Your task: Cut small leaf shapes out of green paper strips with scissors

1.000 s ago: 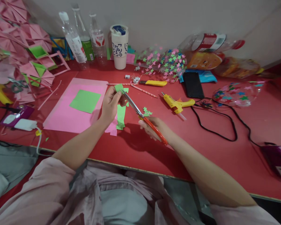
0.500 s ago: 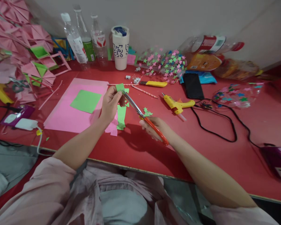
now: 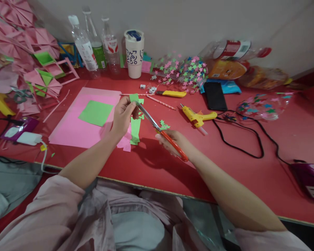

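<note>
My left hand (image 3: pixel 124 113) pinches a small piece of green paper (image 3: pixel 133 98) between thumb and fingers. In my right hand (image 3: pixel 174 141) are scissors (image 3: pixel 170 140) with orange-red handles, their blades nearly together at the edge of that piece. Below the hands lie green paper strips (image 3: pixel 135 131) and pink scraps (image 3: pixel 124 142). A little pile of green cut stars (image 3: pixel 164 125) rests beyond the scissors. Left of my left hand, a green paper square (image 3: pixel 96 113) sits on large pink sheets (image 3: pixel 68 129).
A yellow glue gun (image 3: pixel 199 116), a yellow utility knife (image 3: pixel 171 93) and a black phone (image 3: pixel 215 96) lie to the right. Behind stand a white cup (image 3: pixel 134 55) and several bottles (image 3: pixel 85 47). Black cable (image 3: pixel 261 139) curves toward a purple power strip (image 3: pixel 308 179). Pink paper constructions (image 3: pixel 23 45) fill the left.
The scissor tips have shifted very slightly left along the green piece. Both hands stay in almost the same place.
</note>
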Action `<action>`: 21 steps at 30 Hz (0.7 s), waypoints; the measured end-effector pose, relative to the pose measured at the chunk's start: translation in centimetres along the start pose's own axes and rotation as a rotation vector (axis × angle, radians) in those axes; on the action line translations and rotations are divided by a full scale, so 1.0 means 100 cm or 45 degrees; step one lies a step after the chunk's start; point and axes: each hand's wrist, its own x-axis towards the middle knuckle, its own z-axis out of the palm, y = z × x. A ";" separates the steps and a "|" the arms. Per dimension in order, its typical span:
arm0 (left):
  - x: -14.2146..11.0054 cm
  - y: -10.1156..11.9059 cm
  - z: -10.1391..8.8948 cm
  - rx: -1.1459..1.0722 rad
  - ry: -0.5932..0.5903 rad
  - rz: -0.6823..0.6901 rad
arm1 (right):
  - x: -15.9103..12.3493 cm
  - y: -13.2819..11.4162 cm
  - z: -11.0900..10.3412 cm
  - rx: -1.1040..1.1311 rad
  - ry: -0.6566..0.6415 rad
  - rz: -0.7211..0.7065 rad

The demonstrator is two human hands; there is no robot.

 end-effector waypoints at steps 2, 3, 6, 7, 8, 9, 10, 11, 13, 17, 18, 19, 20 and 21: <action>0.000 0.000 0.000 0.004 0.004 -0.006 | 0.001 0.000 0.000 -0.019 0.011 -0.012; 0.000 0.000 0.000 0.005 0.003 -0.008 | 0.001 0.001 0.000 -0.032 0.017 -0.018; -0.001 0.000 0.000 -0.001 -0.009 -0.012 | 0.001 0.001 0.000 -0.062 0.027 -0.021; -0.001 -0.001 0.000 -0.003 -0.011 -0.013 | 0.001 0.001 0.000 -0.066 0.030 -0.020; -0.001 -0.001 0.000 -0.004 -0.011 -0.013 | 0.001 0.002 0.000 -0.069 0.032 -0.019; -0.001 -0.001 0.000 -0.003 -0.008 -0.014 | 0.001 0.001 0.000 -0.070 0.031 -0.019; -0.001 0.000 0.000 -0.002 -0.005 -0.014 | 0.001 0.001 0.000 -0.071 0.027 -0.020; -0.001 0.000 0.000 -0.001 -0.002 -0.014 | 0.001 0.001 0.000 -0.071 0.022 -0.019; -0.001 0.000 0.000 -0.003 -0.002 -0.014 | 0.000 0.000 -0.001 -0.069 0.006 -0.020; -0.001 0.000 0.001 -0.016 -0.004 -0.010 | 0.000 -0.001 -0.001 -0.080 0.000 -0.020; -0.001 0.000 0.000 -0.016 -0.004 -0.010 | 0.000 -0.001 -0.002 -0.085 0.002 -0.020; -0.001 0.000 0.000 -0.013 -0.005 -0.010 | 0.000 -0.001 -0.002 -0.091 0.003 -0.019; -0.001 0.000 0.000 -0.010 -0.005 -0.010 | 0.000 -0.001 -0.002 -0.095 0.003 -0.019; -0.001 0.000 0.000 -0.006 -0.006 -0.010 | 0.000 -0.001 -0.002 -0.099 0.000 -0.019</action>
